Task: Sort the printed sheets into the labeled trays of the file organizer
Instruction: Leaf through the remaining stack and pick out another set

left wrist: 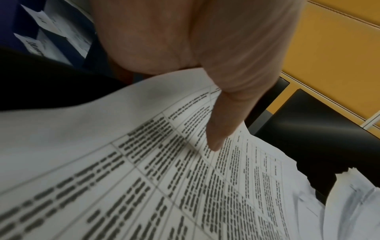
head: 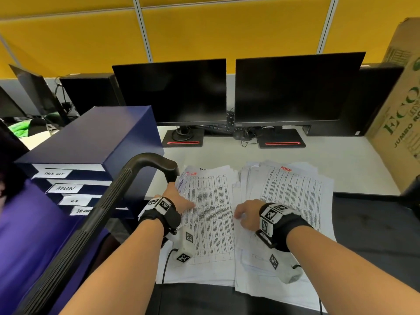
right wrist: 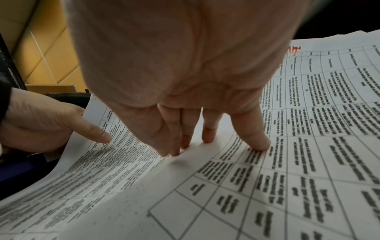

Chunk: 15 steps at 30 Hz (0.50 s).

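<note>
Two piles of printed table sheets lie on the desk. The left pile's top sheet (head: 211, 208) has a red heading; the right pile (head: 293, 192) is headed "ADMIN" in red. My left hand (head: 181, 201) pinches the left edge of the left top sheet (left wrist: 164, 178), thumb (left wrist: 222, 126) on top and fingers hidden beneath, and the edge curls upward. My right hand (head: 244, 214) presses straight fingertips (right wrist: 207, 138) onto the left part of the right pile (right wrist: 308, 146). The dark blue file organizer (head: 95, 137) stands at the left, with tray labels including "ADMIN" (head: 66, 188) and "H.R" (head: 73, 201).
A black chair armrest (head: 145, 162) arcs between me and the organizer, close to my left hand. Two dark monitors (head: 172, 92) (head: 293, 89) stand behind the piles. A cardboard box (head: 400, 123) stands at the right. A black mat (head: 375, 235) covers the desk's front right.
</note>
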Each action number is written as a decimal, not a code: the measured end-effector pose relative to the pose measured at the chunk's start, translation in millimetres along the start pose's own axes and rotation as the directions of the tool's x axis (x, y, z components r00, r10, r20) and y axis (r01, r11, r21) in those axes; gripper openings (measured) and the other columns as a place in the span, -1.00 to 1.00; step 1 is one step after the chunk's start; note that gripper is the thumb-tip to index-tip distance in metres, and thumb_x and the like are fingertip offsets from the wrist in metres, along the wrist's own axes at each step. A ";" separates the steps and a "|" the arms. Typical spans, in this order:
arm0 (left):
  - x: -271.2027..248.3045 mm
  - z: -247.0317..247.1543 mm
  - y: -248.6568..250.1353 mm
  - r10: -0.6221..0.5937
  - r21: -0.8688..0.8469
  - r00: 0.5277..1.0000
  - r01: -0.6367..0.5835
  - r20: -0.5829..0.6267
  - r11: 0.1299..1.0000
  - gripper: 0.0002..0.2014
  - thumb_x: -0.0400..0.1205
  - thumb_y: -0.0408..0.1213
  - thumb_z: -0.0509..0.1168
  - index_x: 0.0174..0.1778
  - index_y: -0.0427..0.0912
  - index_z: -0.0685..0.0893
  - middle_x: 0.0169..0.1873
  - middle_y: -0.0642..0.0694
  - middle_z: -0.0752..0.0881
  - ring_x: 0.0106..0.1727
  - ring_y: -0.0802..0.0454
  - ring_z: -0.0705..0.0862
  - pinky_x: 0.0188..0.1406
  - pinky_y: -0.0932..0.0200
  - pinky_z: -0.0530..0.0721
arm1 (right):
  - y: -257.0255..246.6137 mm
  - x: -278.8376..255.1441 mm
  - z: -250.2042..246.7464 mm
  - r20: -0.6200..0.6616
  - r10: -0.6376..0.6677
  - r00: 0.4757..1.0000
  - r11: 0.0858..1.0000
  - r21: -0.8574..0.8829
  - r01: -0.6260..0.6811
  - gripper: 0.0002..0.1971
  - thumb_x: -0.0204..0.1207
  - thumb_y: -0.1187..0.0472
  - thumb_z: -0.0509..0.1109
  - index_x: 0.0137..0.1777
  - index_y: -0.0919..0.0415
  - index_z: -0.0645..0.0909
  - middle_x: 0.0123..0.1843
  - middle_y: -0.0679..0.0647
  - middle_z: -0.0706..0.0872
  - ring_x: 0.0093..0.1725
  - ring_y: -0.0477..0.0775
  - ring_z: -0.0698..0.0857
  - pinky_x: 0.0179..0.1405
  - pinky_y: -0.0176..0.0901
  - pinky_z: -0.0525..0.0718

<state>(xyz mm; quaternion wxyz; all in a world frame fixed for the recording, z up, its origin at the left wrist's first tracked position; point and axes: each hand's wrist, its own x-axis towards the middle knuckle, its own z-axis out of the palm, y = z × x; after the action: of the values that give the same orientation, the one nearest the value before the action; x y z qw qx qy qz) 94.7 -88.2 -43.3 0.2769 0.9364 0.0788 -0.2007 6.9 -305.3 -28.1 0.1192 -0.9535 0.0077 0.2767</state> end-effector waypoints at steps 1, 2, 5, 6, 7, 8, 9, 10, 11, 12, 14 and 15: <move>0.0 -1.6 2.7 -0.017 -0.012 1.000 0.017 0.021 1.000 -0.32 0.33 -0.17 0.56 0.26 -0.07 0.33 0.09 -0.08 0.62 0.01 -0.08 0.62 -0.02 0.01 0.63 | 0.3 0.2 0.0 0.001 0.000 1.000 1.000 0.000 0.000 -0.58 0.59 0.25 0.18 0.43 -0.03 0.50 0.50 0.03 0.48 0.42 0.11 0.52 0.35 -0.13 0.48; -2.3 -1.7 6.7 -0.035 -0.003 0.998 0.035 0.047 0.999 -0.26 0.31 -0.21 0.57 0.34 -0.13 0.33 0.14 -0.10 0.61 0.02 -0.07 0.61 -0.07 0.03 0.63 | 0.6 0.7 0.2 0.000 -0.001 1.000 1.000 0.003 0.001 -0.58 0.59 0.25 0.19 0.43 -0.03 0.50 0.49 0.02 0.49 0.42 0.10 0.52 0.35 -0.13 0.48; 1.0 11.9 12.9 -0.016 0.100 1.000 0.014 0.018 0.995 0.09 0.17 -0.12 0.52 0.59 0.00 0.05 0.47 -0.10 0.40 0.24 -0.10 0.53 0.04 -0.01 0.63 | 2.1 1.7 0.1 0.004 -0.020 1.000 1.000 0.019 0.020 -0.57 0.57 0.26 0.20 0.42 0.00 0.52 0.47 0.00 0.52 0.42 0.08 0.52 0.36 -0.14 0.48; 0.8 16.7 14.4 -0.010 0.168 1.000 0.012 -0.012 0.986 0.08 0.19 -0.10 0.46 0.60 0.07 0.00 0.49 -0.10 0.36 0.35 -0.16 0.45 0.16 -0.11 0.60 | 3.0 1.9 0.1 0.009 -0.022 1.000 1.000 0.019 0.022 -0.57 0.57 0.26 0.20 0.42 0.00 0.52 0.47 -0.01 0.52 0.42 0.08 0.52 0.36 -0.14 0.47; -3.1 19.5 15.5 -0.004 0.202 0.999 0.013 -0.042 0.979 0.01 0.26 -0.12 0.41 0.60 0.06 0.00 0.48 -0.11 0.36 0.42 -0.22 0.36 0.26 -0.20 0.54 | 3.5 2.1 0.1 0.009 -0.023 1.000 1.000 0.019 0.023 -0.57 0.57 0.26 0.20 0.42 -0.01 0.52 0.47 -0.01 0.52 0.42 0.08 0.52 0.37 -0.13 0.47; -6.3 20.6 16.0 -0.015 0.203 0.998 0.025 -0.054 0.979 -0.04 0.32 -0.16 0.37 0.60 0.03 0.00 0.46 -0.14 0.38 0.46 -0.25 0.30 0.31 -0.24 0.49 | 3.9 2.7 0.2 0.006 -0.026 1.000 0.999 0.020 0.026 -0.57 0.56 0.25 0.20 0.42 -0.01 0.52 0.46 -0.01 0.53 0.42 0.08 0.52 0.38 -0.13 0.47; -7.1 20.3 15.5 -0.013 0.184 0.999 0.022 -0.048 0.983 -0.09 0.36 -0.18 0.36 0.60 0.02 0.02 0.45 -0.17 0.39 0.47 -0.26 0.29 0.33 -0.24 0.47 | 4.4 3.0 -0.2 0.004 -0.030 1.000 0.999 0.017 0.030 -0.57 0.56 0.25 0.21 0.42 -0.01 0.52 0.46 -0.02 0.53 0.42 0.07 0.52 0.39 -0.13 0.47; -9.1 17.7 15.3 -0.029 0.161 0.999 0.036 -0.041 0.986 -0.11 0.39 -0.17 0.36 0.60 0.03 0.04 0.43 -0.22 0.40 0.45 -0.27 0.33 0.31 -0.21 0.49 | 4.5 3.1 -0.9 0.005 -0.036 0.999 0.999 0.013 0.036 -0.57 0.56 0.26 0.21 0.42 -0.01 0.53 0.46 -0.02 0.54 0.42 0.07 0.52 0.39 -0.13 0.47; -5.6 15.4 12.8 -0.043 0.136 0.998 0.048 -0.038 0.990 -0.13 0.40 -0.16 0.38 0.59 0.06 0.07 0.39 -0.27 0.41 0.41 -0.27 0.39 0.26 -0.17 0.49 | 3.8 2.6 -1.8 0.007 -0.040 0.999 0.999 0.007 0.040 -0.57 0.57 0.27 0.20 0.42 0.00 0.53 0.46 -0.03 0.54 0.42 0.07 0.52 0.38 -0.14 0.47; -3.1 12.7 10.9 -0.042 0.129 0.999 0.045 -0.026 0.991 -0.15 0.39 -0.14 0.39 0.56 0.09 0.10 0.36 -0.30 0.43 0.36 -0.27 0.44 0.22 -0.14 0.50 | 3.8 2.3 -2.6 0.009 -0.042 0.999 0.999 0.004 0.042 -0.58 0.57 0.28 0.20 0.41 0.00 0.53 0.46 -0.03 0.54 0.41 0.07 0.52 0.38 -0.15 0.47; 1.1 5.5 9.8 -0.054 0.123 0.999 0.055 -0.011 0.991 -0.23 0.34 -0.11 0.43 0.45 0.08 0.21 0.28 -0.28 0.48 0.24 -0.27 0.54 0.20 -0.10 0.56 | 2.9 1.4 -4.1 0.008 -0.049 0.999 0.999 0.001 0.049 -0.59 0.57 0.28 0.20 0.40 -0.01 0.55 0.45 -0.03 0.54 0.40 0.06 0.54 0.35 -0.17 0.48; 10.0 5.2 5.3 -0.057 0.104 0.998 0.058 -0.016 0.993 -0.22 0.27 -0.09 0.46 0.39 0.04 0.26 0.21 -0.24 0.53 0.17 -0.26 0.59 0.19 -0.10 0.60 | 2.6 0.9 -4.7 0.005 -0.053 0.999 0.999 0.000 0.053 -0.59 0.58 0.27 0.21 0.39 -0.01 0.55 0.45 -0.03 0.55 0.39 0.06 0.55 0.33 -0.18 0.49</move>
<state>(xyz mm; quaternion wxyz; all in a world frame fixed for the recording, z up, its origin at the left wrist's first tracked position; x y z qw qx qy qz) 103.4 -95.0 -48.9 0.2209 0.9483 0.0969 -0.2064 9.9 -308.9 -25.3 0.1267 -0.9527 -0.0179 0.2756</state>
